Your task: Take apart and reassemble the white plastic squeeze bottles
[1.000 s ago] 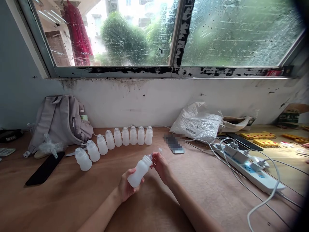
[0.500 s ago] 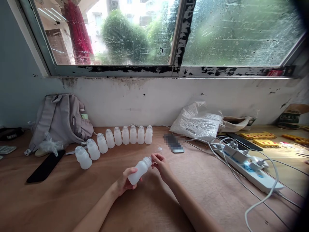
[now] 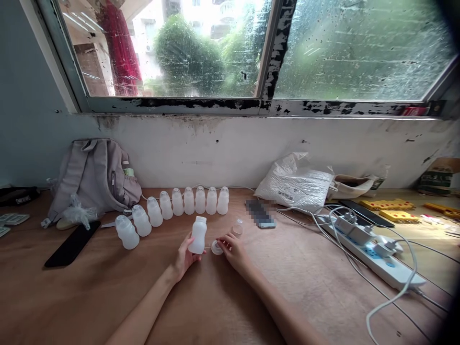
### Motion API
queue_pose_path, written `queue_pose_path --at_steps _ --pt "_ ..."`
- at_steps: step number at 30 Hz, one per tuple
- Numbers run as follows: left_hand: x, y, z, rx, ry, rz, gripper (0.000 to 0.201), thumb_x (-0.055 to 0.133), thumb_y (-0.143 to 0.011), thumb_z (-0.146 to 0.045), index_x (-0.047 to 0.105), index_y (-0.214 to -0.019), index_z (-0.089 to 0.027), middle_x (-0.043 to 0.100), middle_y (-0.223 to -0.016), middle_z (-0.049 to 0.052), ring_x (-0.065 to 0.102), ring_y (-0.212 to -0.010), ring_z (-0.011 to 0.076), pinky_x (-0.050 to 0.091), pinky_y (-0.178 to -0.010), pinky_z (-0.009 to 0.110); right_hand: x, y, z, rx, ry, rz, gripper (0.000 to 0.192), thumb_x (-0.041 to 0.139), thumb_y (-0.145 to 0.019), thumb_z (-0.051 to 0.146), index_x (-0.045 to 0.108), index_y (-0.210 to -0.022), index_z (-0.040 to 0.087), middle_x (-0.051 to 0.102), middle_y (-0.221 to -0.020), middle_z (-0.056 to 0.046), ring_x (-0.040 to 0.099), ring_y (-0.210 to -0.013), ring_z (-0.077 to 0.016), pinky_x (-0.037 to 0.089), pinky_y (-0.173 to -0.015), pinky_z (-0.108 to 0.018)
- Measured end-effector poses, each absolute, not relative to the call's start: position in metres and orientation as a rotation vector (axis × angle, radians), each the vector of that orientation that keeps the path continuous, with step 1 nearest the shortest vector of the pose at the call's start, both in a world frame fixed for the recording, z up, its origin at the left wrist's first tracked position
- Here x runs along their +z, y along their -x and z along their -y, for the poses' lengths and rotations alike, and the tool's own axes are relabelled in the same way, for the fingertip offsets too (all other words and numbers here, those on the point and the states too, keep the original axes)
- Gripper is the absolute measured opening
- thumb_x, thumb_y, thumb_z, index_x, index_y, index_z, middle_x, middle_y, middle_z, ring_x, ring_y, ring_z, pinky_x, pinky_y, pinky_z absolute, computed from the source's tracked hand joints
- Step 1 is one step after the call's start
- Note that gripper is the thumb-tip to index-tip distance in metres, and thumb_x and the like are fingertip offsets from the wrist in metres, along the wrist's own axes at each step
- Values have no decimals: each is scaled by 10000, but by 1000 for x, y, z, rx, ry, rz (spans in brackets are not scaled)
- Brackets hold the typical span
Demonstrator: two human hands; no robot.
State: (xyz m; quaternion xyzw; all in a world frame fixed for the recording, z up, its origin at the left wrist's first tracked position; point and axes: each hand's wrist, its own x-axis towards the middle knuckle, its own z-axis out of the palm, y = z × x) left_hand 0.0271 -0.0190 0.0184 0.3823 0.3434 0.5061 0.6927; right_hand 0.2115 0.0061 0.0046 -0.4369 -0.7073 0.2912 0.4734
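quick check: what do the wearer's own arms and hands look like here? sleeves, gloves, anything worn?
Both forearms come up from the bottom edge bare, with no sleeves in view. The left hand and right hand wear no gloves. No watch, ring or bracelet shows, and no markings. Slim arms, short nails as far as visible.

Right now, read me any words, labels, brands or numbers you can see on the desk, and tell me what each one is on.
No text here can be read.
White plastic bag: a dark printed mark, too small to read.
Green box at far right: print too blurred.
Phone: screen pixelated.
Bottle in the left hand and the cap at the right hand: no label.
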Motion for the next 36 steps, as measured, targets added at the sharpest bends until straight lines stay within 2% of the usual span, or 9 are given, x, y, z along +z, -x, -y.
queue_pose_path --at_steps 4,6,9,12,17,22,28,36 --pt "18 -29 20 1254 -1121 -894 498 541 -750 -378 406 -1190 -189 533 -1117 80 539 -952 201 441 -712 252 9 -204 1 752 1041 1743 242 552 -746 352 612 -955 245 600 -803 -43 543 -721 -190 443 -677 -334" --pt "16 -30 21 1261 -1252 -912 561 584 -722 -361 377 -1209 -174 544 -1108 95 525 -987 215 436 -779 280 15 -202 4 815 1040 1704 261 574 -731 353 602 -965 240 615 -863 -45 545 -812 -210 425 -757 -359" --pt "10 -32 23 1234 -1382 -947 596 636 -676 -352 380 -1186 -181 554 -1074 102 552 -936 221 456 -768 308 24 -196 11 1009 998 1626 278 608 -705 346 596 -952 219 621 -922 -45 543 -888 -230 411 -799 -367" --pt "6 -34 23 1246 -1418 -969 585 653 -657 -355 398 -1161 -198 516 -1126 103 542 -963 221 453 -795 313 33 -192 14 1129 925 1484 332 636 -682 333 566 -983 212 618 -961 -47 542 -920 -232 420 -798 -354" --pt "2 -32 18 1293 -1337 -1008 526 600 -703 -378 388 -1154 -209 471 -1138 105 537 -954 196 451 -799 317 51 -212 -17 889 926 1169 396 631 -683 354 492 -1025 211 594 -1027 -65 553 -927 -207 423 -800 -333" --pt "-3 -32 12 1280 -1318 -1118 449 604 -693 -380 456 -1076 -198 522 -1002 71 543 -892 178 460 -760 304 50 -263 -85 521 1244 1147 559 683 -575 424 475 -1029 172 630 -904 -90 581 -810 -225 426 -738 -356" --pt "-5 -32 10 1250 -1292 -1169 385 601 -691 -381 533 -1002 -165 575 -932 71 553 -885 189 452 -767 304 19 -289 -128 644 1358 1375 503 684 -540 381 546 -981 182 651 -762 -48 590 -728 -222 417 -710 -367" --pt "-9 -34 10 1237 -1474 -1219 269 585 -704 -344 590 -921 -185 596 -943 71 551 -907 204 461 -758 307 18 -282 -135 772 1237 1448 499 676 -552 378 558 -1008 215 645 -899 -63 582 -849 -237 429 -738 -379"
